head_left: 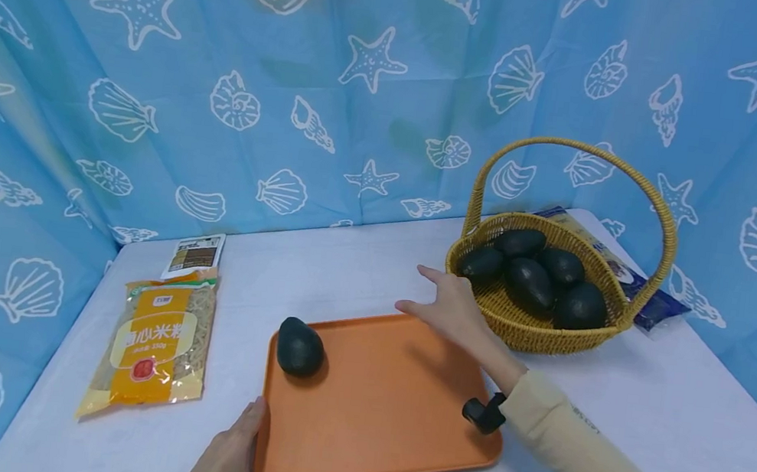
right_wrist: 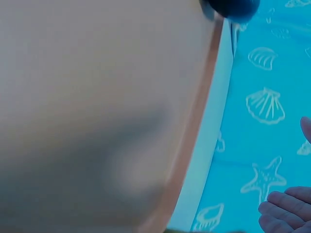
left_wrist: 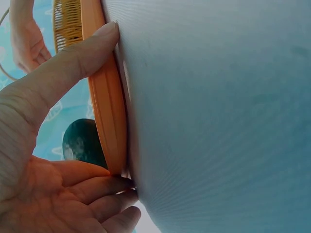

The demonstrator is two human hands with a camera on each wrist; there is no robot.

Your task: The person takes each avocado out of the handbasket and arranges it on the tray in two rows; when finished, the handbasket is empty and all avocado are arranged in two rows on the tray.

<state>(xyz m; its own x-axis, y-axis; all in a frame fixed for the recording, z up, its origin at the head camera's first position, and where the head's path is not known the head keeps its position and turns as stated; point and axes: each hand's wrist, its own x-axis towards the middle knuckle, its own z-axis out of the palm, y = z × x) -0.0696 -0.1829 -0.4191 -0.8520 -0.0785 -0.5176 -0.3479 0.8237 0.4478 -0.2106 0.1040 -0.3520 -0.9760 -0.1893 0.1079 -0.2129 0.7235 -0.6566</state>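
Observation:
An orange tray (head_left: pixel 367 412) lies on the white table, with one dark green avocado (head_left: pixel 300 348) in its far left corner. My left hand (head_left: pixel 233 451) rests against the tray's left side. In the left wrist view its thumb (left_wrist: pixel 99 46) and fingers (left_wrist: pixel 97 194) touch the tray's wall well apart from each other. Over the tray's far right part, my right hand (head_left: pixel 450 309) hangs with thumb and fingers spread and nothing between them. Right beside it stands a wicker basket (head_left: pixel 527 336) with a tall handle, holding several avocados (head_left: pixel 531 284).
On the left lies a yellow bag of dried noodles (head_left: pixel 152 343), with a small white packet (head_left: pixel 195 255) behind it. A dark blue and yellow packet (head_left: pixel 655 302) lies behind the basket. Blue curtains (head_left: pixel 332 154) with sea shells enclose the table (head_left: pixel 363 254).

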